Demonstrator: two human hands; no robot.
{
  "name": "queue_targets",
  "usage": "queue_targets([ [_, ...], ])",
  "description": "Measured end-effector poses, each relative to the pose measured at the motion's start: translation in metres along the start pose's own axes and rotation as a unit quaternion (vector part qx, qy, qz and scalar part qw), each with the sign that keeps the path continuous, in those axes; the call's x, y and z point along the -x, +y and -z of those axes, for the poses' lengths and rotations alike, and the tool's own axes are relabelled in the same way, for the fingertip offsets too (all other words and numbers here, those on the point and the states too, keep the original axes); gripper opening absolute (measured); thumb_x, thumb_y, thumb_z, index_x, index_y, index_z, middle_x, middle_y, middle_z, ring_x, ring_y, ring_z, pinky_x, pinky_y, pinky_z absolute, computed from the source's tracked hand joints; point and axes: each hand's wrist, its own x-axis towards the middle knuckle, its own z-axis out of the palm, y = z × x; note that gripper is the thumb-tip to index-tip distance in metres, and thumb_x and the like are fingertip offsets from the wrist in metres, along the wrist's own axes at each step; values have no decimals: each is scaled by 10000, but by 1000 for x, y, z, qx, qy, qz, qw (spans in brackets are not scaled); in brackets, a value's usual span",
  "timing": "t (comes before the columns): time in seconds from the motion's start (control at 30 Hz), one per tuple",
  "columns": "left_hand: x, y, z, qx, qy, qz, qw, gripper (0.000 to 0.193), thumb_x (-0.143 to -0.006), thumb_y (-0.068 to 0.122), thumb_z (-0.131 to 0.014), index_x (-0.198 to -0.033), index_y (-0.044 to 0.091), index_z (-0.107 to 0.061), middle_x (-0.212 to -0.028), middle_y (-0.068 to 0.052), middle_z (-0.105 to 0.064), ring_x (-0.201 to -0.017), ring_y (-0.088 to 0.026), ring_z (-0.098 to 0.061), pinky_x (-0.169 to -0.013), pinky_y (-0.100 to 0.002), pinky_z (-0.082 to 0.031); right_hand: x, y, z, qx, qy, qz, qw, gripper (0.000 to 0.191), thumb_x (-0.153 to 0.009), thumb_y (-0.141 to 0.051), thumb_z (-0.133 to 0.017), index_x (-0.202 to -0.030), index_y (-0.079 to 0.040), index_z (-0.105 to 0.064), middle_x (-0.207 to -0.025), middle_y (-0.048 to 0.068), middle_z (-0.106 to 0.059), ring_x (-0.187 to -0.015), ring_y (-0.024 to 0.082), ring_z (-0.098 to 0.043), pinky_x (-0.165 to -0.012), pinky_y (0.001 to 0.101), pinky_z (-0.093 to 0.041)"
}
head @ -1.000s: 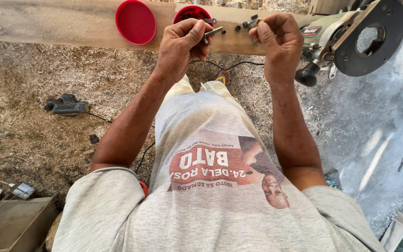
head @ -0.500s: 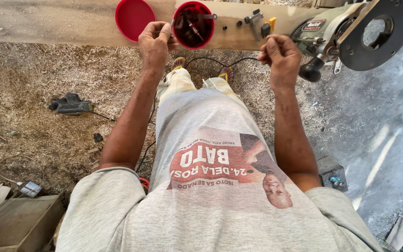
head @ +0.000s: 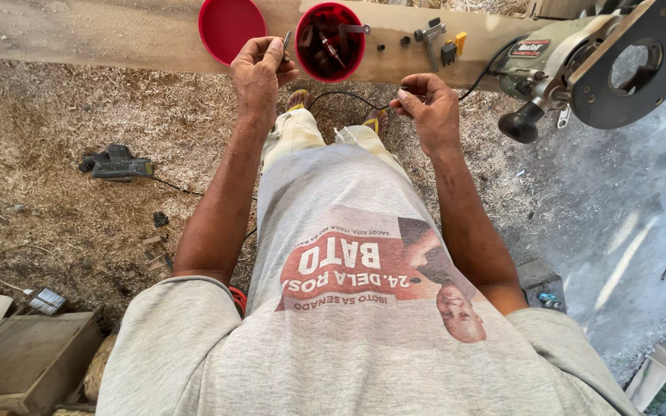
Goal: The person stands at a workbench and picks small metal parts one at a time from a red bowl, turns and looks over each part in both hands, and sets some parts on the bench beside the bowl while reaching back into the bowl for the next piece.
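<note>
My left hand (head: pixel 260 69) pinches a small metal bit at its fingertips, just left of a red plastic tub (head: pixel 331 42) that holds several metal bits. The tub's red lid (head: pixel 230 27) lies beside it on a long wooden plank (head: pixel 102 35). My right hand (head: pixel 429 108) is lower, in front of the plank's edge, with its fingers pinched on something small that I cannot make out, close to a black cord. A green and black router (head: pixel 595 62) rests on its side at the plank's right end.
Small metal router parts and a yellow piece (head: pixel 441 42) lie on the plank between tub and router. Sawdust covers the ground. A dark power tool (head: pixel 117 164) with a cord lies at left. Wooden crate pieces (head: pixel 17 362) sit at bottom left.
Both hands came down from the plank and apart. My left hand moved off the tub, which now shows open with bits inside. My right hand dropped toward the cord.
</note>
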Motion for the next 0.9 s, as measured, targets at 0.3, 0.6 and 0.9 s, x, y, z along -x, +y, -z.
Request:
queue_targets([
  [0.3,6,-12,10,42,-39,-5,998,133,-1014,125,-653,-1058,15,-713,-899,-75,-700,-785,-137,-727,-689,-287,-695,-1,-10,-13,66,-34,14,997,186,-988,23,-650,-1172,20,-676,-1026,122,-729,-884,168,-757,-784,266,-663],
  [0.6,28,4,-2,-37,-228,-59,971,130,-1029,77,-674,-1113,24,-757,-920,-80,-762,-774,-107,-728,-732,-263,-677,7,-47,-41,123,-92,230,961,230,-1044,50,-695,-1252,-16,-621,-1142,129,-707,-1067,188,-731,-954,307,-647],
  [0.9,39,26,-31,-69,-283,-103,951,136,-1028,113,-722,-1103,6,-759,-977,-37,-731,-757,-68,-675,-671,-224,-611,19,-110,-65,321,-71,375,867,209,-1042,24,-716,-1223,-39,-632,-1186,119,-739,-1085,228,-767,-925,340,-650],
])
